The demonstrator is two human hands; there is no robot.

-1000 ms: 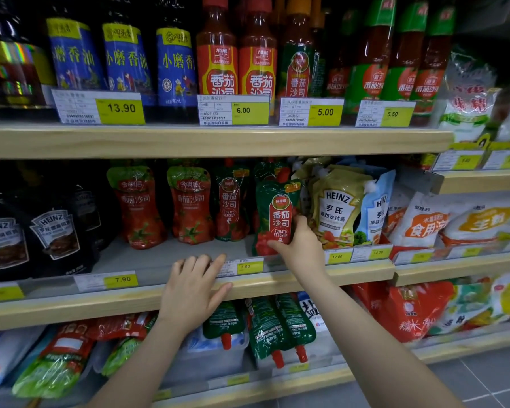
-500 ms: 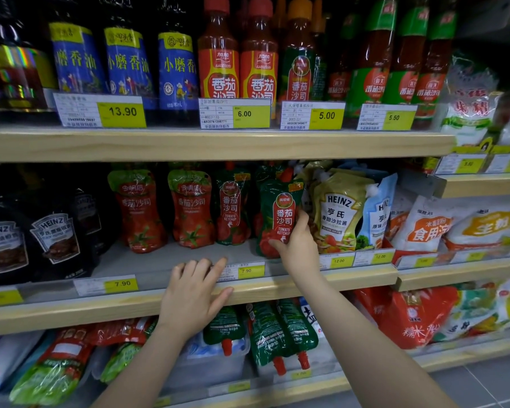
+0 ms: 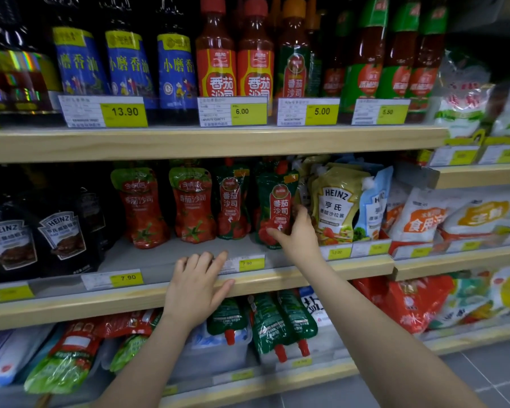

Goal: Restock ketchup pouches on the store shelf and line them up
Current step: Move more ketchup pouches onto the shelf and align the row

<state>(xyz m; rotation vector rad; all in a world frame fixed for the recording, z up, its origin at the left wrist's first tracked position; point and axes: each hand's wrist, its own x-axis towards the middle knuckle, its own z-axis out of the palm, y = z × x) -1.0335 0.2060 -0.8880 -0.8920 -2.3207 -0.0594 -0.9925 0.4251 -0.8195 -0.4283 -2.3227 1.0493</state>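
Several ketchup pouches stand upright in a row on the middle shelf (image 3: pixel 165 257). Two are red with green tops (image 3: pixel 140 207) (image 3: pixel 192 204); two are dark green with red labels (image 3: pixel 232 201) (image 3: pixel 274 207). My right hand (image 3: pixel 299 234) grips the lower right side of the rightmost green pouch, thumb across its front. My left hand (image 3: pixel 196 285) lies flat with spread fingers on the shelf's front edge, over the price rail. More green ketchup pouches (image 3: pixel 277 322) lie cap-down on the shelf below.
Yellow Heinz salad-dressing pouches (image 3: pixel 334 201) press against the held pouch's right side. Black Heinz pouches (image 3: pixel 62 240) stand at the left. Sauce bottles (image 3: pixel 215 60) fill the top shelf. Salt bags (image 3: pixel 418 219) sit to the right. Bare shelf lies in front of the pouch row.
My right hand has slid the rightmost green pouch a little back and upright, its fingers moving higher up the pouch's side. My left hand stays on the shelf edge.
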